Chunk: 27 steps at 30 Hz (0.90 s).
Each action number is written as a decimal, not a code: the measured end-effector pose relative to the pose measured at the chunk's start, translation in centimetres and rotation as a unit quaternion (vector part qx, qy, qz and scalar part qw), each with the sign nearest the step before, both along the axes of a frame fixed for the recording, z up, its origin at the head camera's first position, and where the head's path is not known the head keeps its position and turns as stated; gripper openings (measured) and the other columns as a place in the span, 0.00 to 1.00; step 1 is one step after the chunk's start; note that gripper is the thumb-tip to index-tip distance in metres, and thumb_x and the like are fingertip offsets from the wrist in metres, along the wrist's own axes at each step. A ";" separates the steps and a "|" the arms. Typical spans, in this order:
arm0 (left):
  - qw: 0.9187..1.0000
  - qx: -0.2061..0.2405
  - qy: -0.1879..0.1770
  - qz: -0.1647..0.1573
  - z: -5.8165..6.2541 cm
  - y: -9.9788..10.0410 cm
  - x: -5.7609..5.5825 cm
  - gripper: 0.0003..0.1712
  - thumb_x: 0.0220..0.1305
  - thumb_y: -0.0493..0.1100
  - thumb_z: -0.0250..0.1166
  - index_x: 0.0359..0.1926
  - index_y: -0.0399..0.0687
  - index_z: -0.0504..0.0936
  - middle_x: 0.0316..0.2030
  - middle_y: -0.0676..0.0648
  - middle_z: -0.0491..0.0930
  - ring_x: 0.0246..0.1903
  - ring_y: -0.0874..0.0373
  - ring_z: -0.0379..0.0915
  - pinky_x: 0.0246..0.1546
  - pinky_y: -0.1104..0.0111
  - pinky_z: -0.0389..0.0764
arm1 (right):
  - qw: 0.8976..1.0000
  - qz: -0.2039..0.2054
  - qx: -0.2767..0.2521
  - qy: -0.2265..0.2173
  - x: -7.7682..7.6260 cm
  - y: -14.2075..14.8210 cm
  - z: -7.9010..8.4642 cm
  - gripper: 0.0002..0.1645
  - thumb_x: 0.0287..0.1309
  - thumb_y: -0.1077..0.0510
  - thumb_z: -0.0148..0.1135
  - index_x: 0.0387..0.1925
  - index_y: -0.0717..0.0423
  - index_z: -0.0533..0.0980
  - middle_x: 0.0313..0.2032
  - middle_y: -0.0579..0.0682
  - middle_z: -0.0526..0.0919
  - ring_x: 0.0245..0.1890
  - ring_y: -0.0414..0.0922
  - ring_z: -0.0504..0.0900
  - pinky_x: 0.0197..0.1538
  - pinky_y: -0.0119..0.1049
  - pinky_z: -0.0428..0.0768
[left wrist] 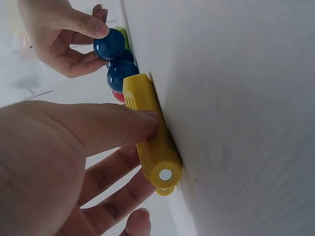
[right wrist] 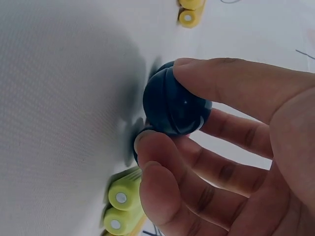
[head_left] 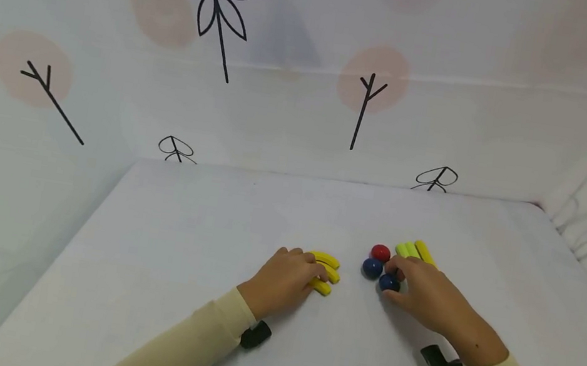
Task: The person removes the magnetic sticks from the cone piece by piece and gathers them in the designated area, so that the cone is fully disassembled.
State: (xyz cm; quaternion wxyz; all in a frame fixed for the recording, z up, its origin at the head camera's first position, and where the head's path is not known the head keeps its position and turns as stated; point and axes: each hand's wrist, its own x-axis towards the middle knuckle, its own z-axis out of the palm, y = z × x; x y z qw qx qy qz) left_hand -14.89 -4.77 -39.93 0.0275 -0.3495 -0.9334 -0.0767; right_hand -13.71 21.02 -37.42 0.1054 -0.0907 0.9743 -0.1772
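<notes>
My left hand [head_left: 283, 279] is at a small group of yellow sticks, two of them curved. Its thumb and fingers hold the nearest yellow stick [left wrist: 152, 135], which has a pale round disc in its end and lies along the table surface. To the right, my right hand [head_left: 425, 294] pinches a glossy blue ball [right wrist: 177, 101] between thumb and fingers. Beside it sit another blue ball [head_left: 372, 268] and a red ball [head_left: 380, 253]; a further blue ball [right wrist: 139, 147] is mostly hidden behind the fingers.
Light green sticks [head_left: 406, 249] and a longer yellow stick [head_left: 424, 252] lie just beyond my right hand. A white cloth covers the table [head_left: 209, 215]. Behind stands a pale backdrop [head_left: 292, 113] printed with plant drawings. Dark straps [head_left: 443, 365] hang under both wrists.
</notes>
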 end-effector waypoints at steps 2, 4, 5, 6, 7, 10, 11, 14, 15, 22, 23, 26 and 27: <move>1.000 0.008 -0.001 -0.001 0.0 0.0 0.0 0.10 0.66 0.45 0.68 0.48 0.60 0.87 0.46 0.56 0.85 0.41 0.60 0.78 0.41 0.67 0.75 | 1.000 -0.002 0.003 0.000 0.0 0.0 -0.1 0.29 0.50 0.54 0.78 0.52 0.58 0.78 0.42 0.55 0.82 0.42 0.49 0.79 0.46 0.49 0.84; 1.000 0.014 0.001 -0.003 -0.1 0.0 0.1 0.10 0.66 0.45 0.69 0.48 0.61 0.87 0.46 0.56 0.84 0.40 0.60 0.77 0.41 0.67 0.75 | 1.000 -0.005 0.005 -0.003 0.0 0.1 -0.1 0.28 0.50 0.54 0.78 0.52 0.58 0.78 0.43 0.55 0.82 0.42 0.49 0.79 0.46 0.49 0.84; 1.000 0.017 0.003 -0.005 -0.1 0.0 0.0 0.10 0.66 0.45 0.69 0.48 0.61 0.87 0.45 0.55 0.84 0.40 0.60 0.77 0.41 0.67 0.75 | 1.000 -0.007 0.007 -0.004 0.0 0.1 -0.1 0.28 0.50 0.54 0.78 0.52 0.57 0.78 0.43 0.56 0.81 0.43 0.50 0.80 0.46 0.49 0.84; 1.000 0.019 0.007 -0.006 -0.1 0.0 0.0 0.10 0.66 0.45 0.69 0.48 0.61 0.87 0.44 0.55 0.83 0.39 0.60 0.77 0.40 0.68 0.74 | 1.000 -0.008 0.008 -0.004 -0.1 0.2 -0.1 0.28 0.50 0.54 0.77 0.52 0.57 0.79 0.44 0.56 0.81 0.43 0.50 0.80 0.46 0.49 0.84; 1.000 0.021 0.012 -0.007 -0.1 0.0 -0.1 0.10 0.66 0.45 0.69 0.47 0.62 0.87 0.42 0.55 0.83 0.38 0.60 0.76 0.39 0.68 0.74 | 1.000 -0.009 0.009 -0.004 -0.1 0.2 -0.1 0.28 0.50 0.54 0.77 0.52 0.57 0.78 0.44 0.57 0.81 0.43 0.50 0.80 0.46 0.49 0.84; 0.999 0.023 0.026 -0.007 -0.1 -0.1 -0.2 0.10 0.65 0.46 0.69 0.47 0.62 0.88 0.39 0.55 0.81 0.36 0.61 0.75 0.37 0.69 0.73 | 1.000 -0.009 0.012 0.001 -0.2 0.3 -0.1 0.28 0.51 0.54 0.77 0.52 0.57 0.78 0.45 0.58 0.80 0.42 0.50 0.81 0.45 0.49 0.84; 0.999 0.023 0.029 -0.007 -0.1 -0.1 -0.2 0.10 0.65 0.46 0.69 0.47 0.62 0.88 0.39 0.55 0.81 0.35 0.61 0.74 0.36 0.70 0.72 | 1.000 -0.009 0.012 0.001 -0.3 0.3 -0.1 0.27 0.51 0.54 0.77 0.52 0.57 0.78 0.45 0.58 0.80 0.42 0.50 0.81 0.45 0.49 0.84; 0.999 0.021 0.026 -0.006 -0.2 -0.2 -0.2 0.10 0.65 0.45 0.69 0.47 0.62 0.88 0.40 0.55 0.82 0.36 0.61 0.74 0.37 0.70 0.73 | 1.000 -0.008 0.009 0.003 -0.2 0.2 -0.3 0.26 0.52 0.54 0.76 0.52 0.56 0.78 0.45 0.57 0.80 0.42 0.50 0.81 0.44 0.49 0.83; 0.999 0.022 0.024 -0.007 -0.3 -0.2 -0.2 0.11 0.65 0.45 0.69 0.47 0.62 0.88 0.40 0.55 0.82 0.36 0.61 0.74 0.37 0.70 0.73 | 1.000 -0.008 0.007 0.005 -0.2 0.2 -0.4 0.26 0.52 0.54 0.76 0.52 0.56 0.79 0.44 0.57 0.80 0.42 0.50 0.81 0.44 0.48 0.83; 0.999 0.029 0.019 0.002 -0.4 -0.4 -0.2 0.12 0.65 0.42 0.69 0.47 0.62 0.88 0.43 0.56 0.83 0.39 0.60 0.77 0.39 0.68 0.74 | 1.000 -0.006 0.010 0.014 -0.1 -0.1 -0.3 0.24 0.51 0.55 0.77 0.50 0.54 0.79 0.42 0.55 0.80 0.40 0.48 0.80 0.40 0.44 0.83; 0.999 0.029 0.021 0.003 -0.4 -0.4 -0.3 0.12 0.64 0.42 0.69 0.47 0.61 0.87 0.43 0.56 0.84 0.39 0.60 0.77 0.39 0.68 0.74 | 1.000 -0.007 0.012 0.014 -0.1 -0.1 -0.2 0.24 0.51 0.54 0.77 0.50 0.54 0.79 0.42 0.55 0.80 0.40 0.48 0.80 0.40 0.44 0.83; 0.999 0.031 0.029 0.002 -0.1 -0.3 -0.4 0.10 0.63 0.41 0.70 0.45 0.60 0.87 0.43 0.57 0.85 0.38 0.61 0.77 0.37 0.69 0.72 | 1.000 -0.008 0.016 0.015 -0.2 -0.1 0.0 0.25 0.51 0.54 0.77 0.50 0.54 0.79 0.41 0.55 0.80 0.39 0.48 0.79 0.39 0.44 0.83; 0.999 0.032 0.031 0.001 -0.1 -0.3 -0.4 0.10 0.63 0.41 0.70 0.45 0.59 0.87 0.42 0.57 0.85 0.37 0.61 0.77 0.36 0.70 0.71 | 1.000 -0.009 0.017 0.015 -0.2 -0.1 0.0 0.25 0.51 0.54 0.77 0.50 0.54 0.79 0.41 0.55 0.80 0.39 0.48 0.79 0.38 0.44 0.83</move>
